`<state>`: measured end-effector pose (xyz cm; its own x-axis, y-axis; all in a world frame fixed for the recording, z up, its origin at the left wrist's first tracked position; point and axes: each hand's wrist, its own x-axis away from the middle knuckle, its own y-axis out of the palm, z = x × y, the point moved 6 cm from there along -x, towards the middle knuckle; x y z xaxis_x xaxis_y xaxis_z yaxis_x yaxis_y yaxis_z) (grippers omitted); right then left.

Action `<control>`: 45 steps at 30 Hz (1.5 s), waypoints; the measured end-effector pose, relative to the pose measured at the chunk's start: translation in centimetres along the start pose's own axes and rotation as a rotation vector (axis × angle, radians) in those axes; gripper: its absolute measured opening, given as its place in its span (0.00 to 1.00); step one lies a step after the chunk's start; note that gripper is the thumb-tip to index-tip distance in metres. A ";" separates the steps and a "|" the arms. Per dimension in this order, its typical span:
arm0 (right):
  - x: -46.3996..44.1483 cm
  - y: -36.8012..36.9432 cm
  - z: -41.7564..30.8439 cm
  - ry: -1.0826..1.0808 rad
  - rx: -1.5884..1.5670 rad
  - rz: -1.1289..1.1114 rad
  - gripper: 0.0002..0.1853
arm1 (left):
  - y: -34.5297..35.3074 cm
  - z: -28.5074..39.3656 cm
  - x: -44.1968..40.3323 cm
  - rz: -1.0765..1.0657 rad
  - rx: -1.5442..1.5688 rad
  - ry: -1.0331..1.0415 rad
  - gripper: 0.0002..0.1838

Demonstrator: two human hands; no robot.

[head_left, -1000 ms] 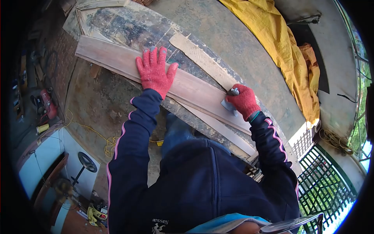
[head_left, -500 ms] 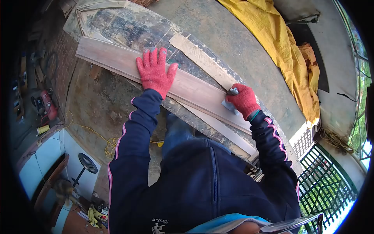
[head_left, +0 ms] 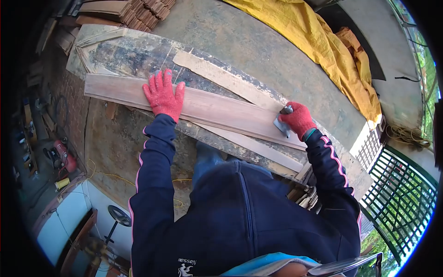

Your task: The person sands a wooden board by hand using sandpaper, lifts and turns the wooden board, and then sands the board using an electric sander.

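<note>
A long reddish-brown wooden board with a grooved near edge lies slantwise across the worktable. On its left half rests my left hand in a red glove, palm down with the fingers spread. My right hand, gloved in red too, is closed around the dark handle of a putty knife. The flat metal blade is over the board near its right end; whether it touches the wood I cannot tell. Just beyond the board is a rough, pale wooden strip. Another thin plank sticks out from under its near side.
The stained worktable has pale wood pieces fixed at its far left corner. Behind are stacked wooden slats and a yellow tarpaulin. A red machine stands at left, a green metal grille at right. A yellow cord crosses the floor.
The whole view has shifted and turned slightly. My left hand sits farther left along the board. My right hand keeps the putty knife near the right end, its blade now angled more toward me.
</note>
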<state>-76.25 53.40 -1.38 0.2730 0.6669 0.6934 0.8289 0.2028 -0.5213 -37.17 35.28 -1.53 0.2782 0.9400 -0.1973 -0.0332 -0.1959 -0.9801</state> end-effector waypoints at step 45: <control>10.9 5.5 6.6 -0.244 -1.479 0.330 0.15 | -4.8 10.2 2.4 -0.031 0.545 0.439 0.40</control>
<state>-71.94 66.48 0.01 0.5748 0.6650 0.4767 0.5177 -0.7468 0.4175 -46.14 41.37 2.42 0.6447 0.7210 -0.2540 -0.4638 0.1049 -0.8797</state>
